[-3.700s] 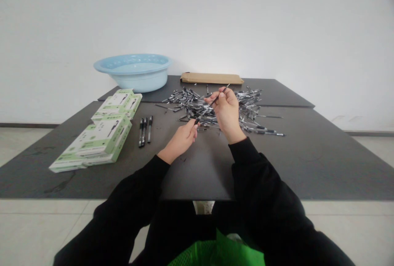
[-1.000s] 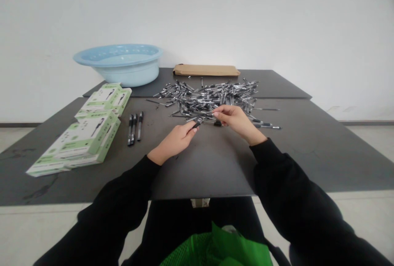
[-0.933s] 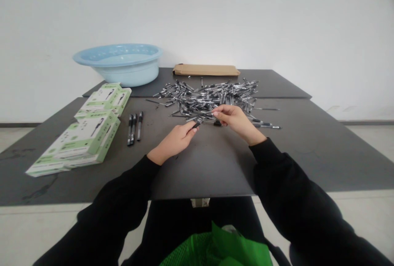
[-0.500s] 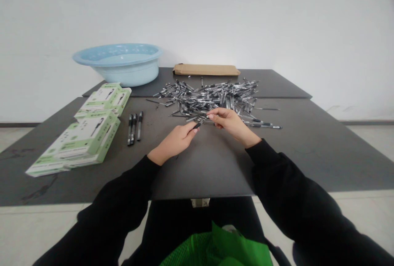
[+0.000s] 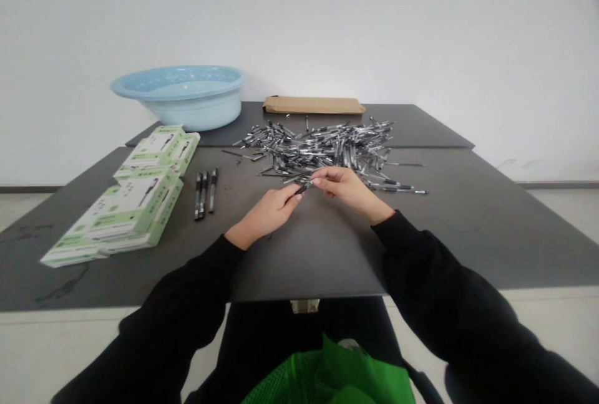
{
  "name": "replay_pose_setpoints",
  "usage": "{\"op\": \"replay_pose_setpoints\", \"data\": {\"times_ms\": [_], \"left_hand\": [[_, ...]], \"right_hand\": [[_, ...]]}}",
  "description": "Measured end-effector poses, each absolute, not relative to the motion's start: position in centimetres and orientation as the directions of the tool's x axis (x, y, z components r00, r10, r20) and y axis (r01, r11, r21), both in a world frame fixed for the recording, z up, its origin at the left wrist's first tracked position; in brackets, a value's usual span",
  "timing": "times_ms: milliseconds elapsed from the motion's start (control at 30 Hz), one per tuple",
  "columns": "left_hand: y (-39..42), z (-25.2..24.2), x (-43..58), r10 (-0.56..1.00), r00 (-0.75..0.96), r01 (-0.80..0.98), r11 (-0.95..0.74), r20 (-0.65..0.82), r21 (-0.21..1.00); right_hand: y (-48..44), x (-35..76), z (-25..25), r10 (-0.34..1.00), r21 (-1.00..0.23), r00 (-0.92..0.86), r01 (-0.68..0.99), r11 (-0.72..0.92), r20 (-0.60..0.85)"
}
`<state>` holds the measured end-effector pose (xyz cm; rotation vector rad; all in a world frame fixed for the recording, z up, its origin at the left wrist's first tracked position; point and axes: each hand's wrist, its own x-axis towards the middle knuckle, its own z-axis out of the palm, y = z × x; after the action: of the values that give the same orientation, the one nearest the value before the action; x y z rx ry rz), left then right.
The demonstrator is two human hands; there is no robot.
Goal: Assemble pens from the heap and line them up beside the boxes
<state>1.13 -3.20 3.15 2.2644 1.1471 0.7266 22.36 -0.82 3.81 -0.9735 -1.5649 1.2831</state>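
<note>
My left hand [image 5: 271, 214] is closed around a pen [image 5: 304, 188] with a black grip, its thumb along the barrel. The pen slants up and away to the right, above the table's near half. At its far end, my right hand [image 5: 344, 186] pinches with thumb and forefinger; the exact part between those fingertips is too small to make out. Just beyond both hands spreads a loose heap of pens and pen parts [image 5: 327, 145], clear and black, pointing every way. Three capped black pens [image 5: 203, 195] lie side by side left of my left hand.
Stacked green and white pen boxes [image 5: 131, 204] lie at the left. Behind them stands a light blue basin [image 5: 191, 108]. A flat brown cardboard package [image 5: 313, 105] rests at the back of the dark table [image 5: 468, 235], near the white wall.
My right hand has shifted slightly left, bringing its fingertips closer to the pen's end. My left hand holds the pen in nearly the same place.
</note>
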Motion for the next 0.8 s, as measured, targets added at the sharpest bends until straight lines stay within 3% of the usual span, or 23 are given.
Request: {"op": "replay_pose_setpoints", "data": {"times_ms": [233,333,433,567,800], "left_hand": [[-3.2,3.0,1.2,0.85,0.458,0.502,-0.49,0.262,0.713],[-3.3,3.0,1.2,0.879,0.425,0.323,-0.37,0.216,0.871],[-3.4,3.0,1.3,0.883,0.46,0.058,-0.134,0.093,0.989],[-3.4,3.1,1.7,0.847,0.531,-0.125,0.105,-0.023,0.987],[-3.0,3.1,2.3,0.867,0.494,-0.26,0.218,-0.064,0.941]], "right_hand": [[-1.1,22.0,3.9,0.921,-0.984,-0.358,0.019,0.174,0.156],[-1.1,21.9,3.9,0.915,-0.983,-0.365,-0.005,0.186,0.175],[-1.3,21.8,4.2,0.91,-0.976,-0.357,-0.03,0.215,0.212],[-1.8,21.4,4.6,0.91,-0.969,-0.336,-0.061,0.238,0.244],[-1.7,20.4,3.7,0.928,-0.955,-0.313,-0.273,0.117,0.203]]}}
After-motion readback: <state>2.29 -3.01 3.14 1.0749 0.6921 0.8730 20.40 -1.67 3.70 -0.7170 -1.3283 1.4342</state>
